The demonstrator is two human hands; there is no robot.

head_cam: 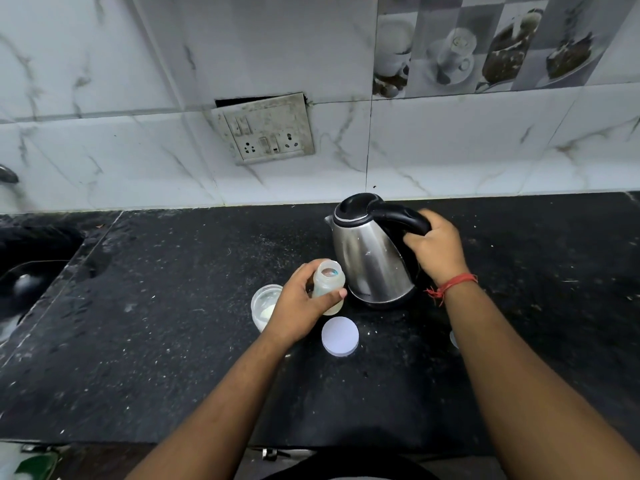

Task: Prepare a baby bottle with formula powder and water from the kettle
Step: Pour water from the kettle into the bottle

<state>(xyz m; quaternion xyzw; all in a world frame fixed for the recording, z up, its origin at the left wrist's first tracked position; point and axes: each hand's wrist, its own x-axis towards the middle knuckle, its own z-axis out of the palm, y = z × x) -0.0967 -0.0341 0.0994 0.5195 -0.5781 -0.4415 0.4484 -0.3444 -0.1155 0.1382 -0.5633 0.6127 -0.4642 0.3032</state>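
From the head camera, a black speckled stone tabletop [156, 341] runs along a wall of white marble-look tiles, with a grimy switch and socket plate [265, 133] set into the wall above it. The left hand [301, 306] curls its fingers and thumb round a clear baby bottle [329, 284], open at the top and tilted slightly, its base at or just above the tabletop. The bottle sits just beside the stainless steel kettle [370, 258], which stands upright on the tabletop with its black lid closed and its spout pointing left. The right hand [438, 247] wraps its fingers round the kettle's black handle [401, 216]; a red thread band [450, 285] circles that wrist. Partly hidden behind the left hand stands a small clear container [265, 303] with white powder inside. A round white lid [340, 336] lies flat on the tabletop, just in front of the bottle and near the kettle's base. At the far left edge a sink [31, 278] is sunk into the tabletop. A small pale object [453, 339] peeks out beside the right forearm, too hidden to identify.
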